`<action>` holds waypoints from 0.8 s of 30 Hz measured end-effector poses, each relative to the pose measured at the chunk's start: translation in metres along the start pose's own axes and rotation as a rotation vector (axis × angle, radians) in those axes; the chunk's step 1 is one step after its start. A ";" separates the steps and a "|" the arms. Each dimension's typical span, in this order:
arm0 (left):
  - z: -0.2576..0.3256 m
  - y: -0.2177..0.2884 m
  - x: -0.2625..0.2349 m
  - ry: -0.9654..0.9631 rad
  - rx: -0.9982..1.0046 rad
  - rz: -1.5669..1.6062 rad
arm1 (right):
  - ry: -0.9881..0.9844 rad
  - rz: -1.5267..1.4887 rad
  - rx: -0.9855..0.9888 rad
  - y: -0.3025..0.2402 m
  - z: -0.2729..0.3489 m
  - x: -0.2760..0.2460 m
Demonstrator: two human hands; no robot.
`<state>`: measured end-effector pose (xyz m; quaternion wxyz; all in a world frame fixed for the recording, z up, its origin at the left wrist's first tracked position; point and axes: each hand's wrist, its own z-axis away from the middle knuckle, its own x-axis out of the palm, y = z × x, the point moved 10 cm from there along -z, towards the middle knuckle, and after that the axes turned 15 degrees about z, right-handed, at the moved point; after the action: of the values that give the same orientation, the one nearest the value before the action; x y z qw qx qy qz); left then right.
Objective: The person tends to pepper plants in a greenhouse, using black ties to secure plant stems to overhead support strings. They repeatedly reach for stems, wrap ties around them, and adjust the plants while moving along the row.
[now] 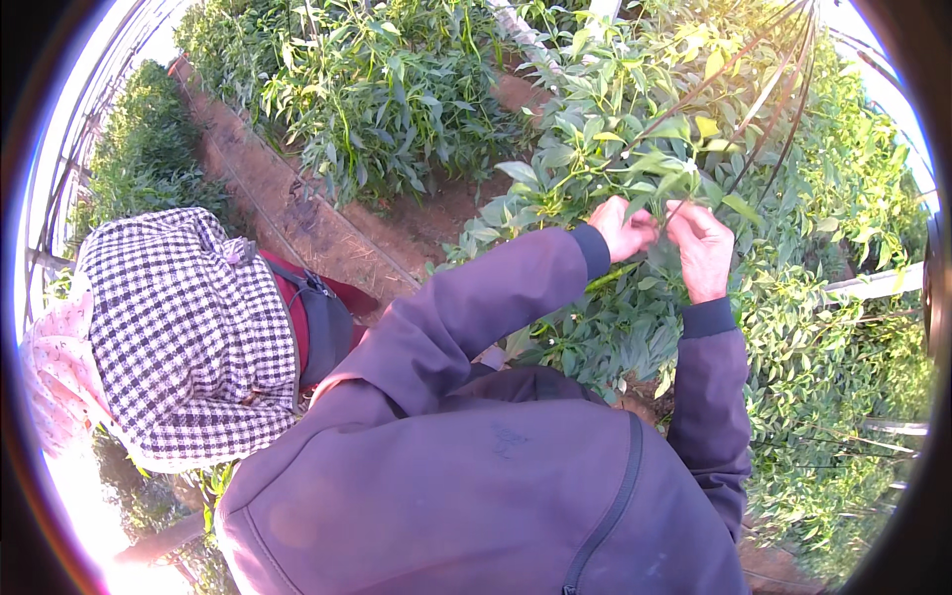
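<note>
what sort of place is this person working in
Probably a greenhouse or covered growing tunnel: dense rows of leafy green plants stand beside a bare brown soil path, and thin dark bars line the bright left edge, though fisheye bending makes their true shape uncertain.

No words or numbers can be read. The one marking that shows is a small, dark, thin-lined emblem point(510, 440) on the chest of the wearer's plum-grey, smooth cloth jacket point(426, 506). It lies bodyward of the bare left hand point(625, 230) and to its left, and farther to the left of the bare right hand point(702, 253). Its strokes are close in tone to the cloth and too faint to make out. A long, dark, curved zip point(613, 506) runs to its right, also bodyward of both hands.
</note>
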<state>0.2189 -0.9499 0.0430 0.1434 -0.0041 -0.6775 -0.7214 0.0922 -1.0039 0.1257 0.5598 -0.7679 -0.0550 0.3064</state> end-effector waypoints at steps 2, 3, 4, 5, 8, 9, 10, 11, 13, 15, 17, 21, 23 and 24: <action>0.006 0.002 0.003 -0.020 0.034 -0.007 | 0.101 -0.029 0.090 0.012 0.001 -0.002; 0.008 -0.002 0.006 -0.033 0.030 -0.002 | 0.145 -0.011 0.096 0.012 0.003 -0.004; 0.009 -0.003 0.009 -0.046 0.026 0.003 | 0.175 0.004 0.132 0.016 0.006 -0.006; 0.018 0.007 0.013 -0.063 0.021 -0.088 | 0.206 0.022 0.170 0.022 0.010 -0.008; 0.019 -0.002 0.012 0.026 0.089 -0.083 | 0.273 0.009 0.320 0.045 0.022 -0.012; 0.021 -0.001 0.014 0.013 0.105 -0.109 | 0.293 -0.038 0.392 0.053 0.028 -0.010; 0.020 -0.003 0.015 0.013 0.090 -0.118 | 0.314 -0.085 0.464 0.063 0.034 -0.009; 0.020 -0.004 0.014 0.017 0.069 -0.129 | 0.296 -0.084 0.511 0.068 0.037 -0.004; 0.017 -0.006 0.012 0.019 0.062 -0.162 | 0.260 -0.100 0.537 0.070 0.036 0.004; 0.018 -0.003 0.007 0.031 0.063 -0.128 | 0.222 -0.116 0.513 0.070 0.035 0.014; 0.024 0.007 -0.003 0.052 0.032 -0.121 | 0.224 -0.089 0.522 0.073 0.033 0.012; 0.018 0.005 -0.025 0.202 0.042 -0.013 | 0.306 -0.105 0.571 0.078 0.039 0.010; 0.016 0.011 -0.035 0.220 0.017 0.000 | 0.297 -0.190 0.544 0.085 0.039 0.010; 0.013 0.012 -0.039 0.227 0.027 0.031 | 0.274 -0.239 0.515 0.080 0.040 0.013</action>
<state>0.2565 -0.9301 0.0480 0.2302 0.0689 -0.6664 -0.7058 0.0612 -0.9947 0.0412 0.7701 -0.6231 0.0106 0.1360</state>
